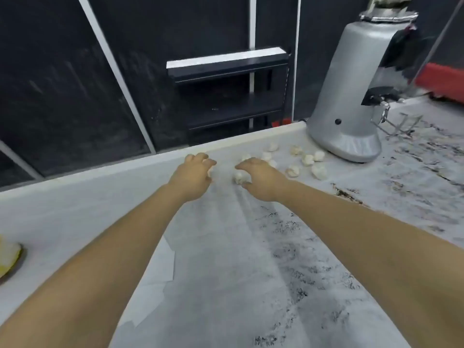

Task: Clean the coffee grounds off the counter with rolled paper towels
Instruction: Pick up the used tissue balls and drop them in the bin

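Both my arms reach forward over the white counter point(100, 204). My right hand point(261, 177) is curled over a small white paper towel ball point(239, 177), fingers touching it. My left hand point(193, 172) is curled near the far edge with a bit of white paper showing at its fingertips point(210, 172). Several more rolled paper towel balls point(307, 159) lie scattered to the right of my hands. Dark coffee grounds point(288, 249) smear the counter in the middle and on the right.
A grey coffee grinder point(351, 96) stands at the back right, with a red object point(444, 79) behind it. A plate with something yellow point(10, 259) sits at the left edge. Beyond the counter's far edge is a dark floor and a black shelf point(226, 71).
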Motion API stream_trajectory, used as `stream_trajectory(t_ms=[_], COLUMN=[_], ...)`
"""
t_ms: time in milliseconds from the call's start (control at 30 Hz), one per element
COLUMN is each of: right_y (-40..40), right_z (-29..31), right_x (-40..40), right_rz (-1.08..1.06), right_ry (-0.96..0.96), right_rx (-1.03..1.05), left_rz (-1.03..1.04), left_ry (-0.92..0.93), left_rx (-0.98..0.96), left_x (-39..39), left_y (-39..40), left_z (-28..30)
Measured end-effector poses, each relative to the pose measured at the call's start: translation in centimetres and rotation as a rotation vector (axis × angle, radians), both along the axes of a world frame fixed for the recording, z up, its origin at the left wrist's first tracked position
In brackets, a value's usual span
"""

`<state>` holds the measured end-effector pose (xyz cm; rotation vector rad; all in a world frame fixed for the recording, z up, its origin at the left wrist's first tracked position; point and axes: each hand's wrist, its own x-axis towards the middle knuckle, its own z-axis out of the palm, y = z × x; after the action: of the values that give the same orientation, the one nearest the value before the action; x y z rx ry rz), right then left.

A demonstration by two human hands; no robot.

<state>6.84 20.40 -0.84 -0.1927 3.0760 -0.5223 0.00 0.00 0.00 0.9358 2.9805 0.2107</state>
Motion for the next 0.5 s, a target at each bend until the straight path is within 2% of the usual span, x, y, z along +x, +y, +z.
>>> stream_trajectory(t_ms=[133, 233, 333, 500], right_y=[-0.9, -1.2, -1.2, -0.8], right_z=[-3.4, -4.9, -5.2, -5.5], right_x=[-1.7, -2.6, -2.7, -1.3], right_rz=[-0.042, -0.041, -0.041, 0.005], right_ry=[-0.045, -0.063, -0.044, 0.031], right_rx=[0.004, 0.03, 0.05, 0.023], left_rz=[-0.02, -0.042, -0.034, -0.083], left_ry=[-0.064, -0.141, -0.166, -0.107], left_rx=[-0.126, -0.136, -0.063, 0.109], left_x=[-2.7, -4.3, -4.7, -4.2], left_y=[0.0, -0.2, -0.2, -0.1], left_z=[-2.4, -4.1, -5.1, -5.7])
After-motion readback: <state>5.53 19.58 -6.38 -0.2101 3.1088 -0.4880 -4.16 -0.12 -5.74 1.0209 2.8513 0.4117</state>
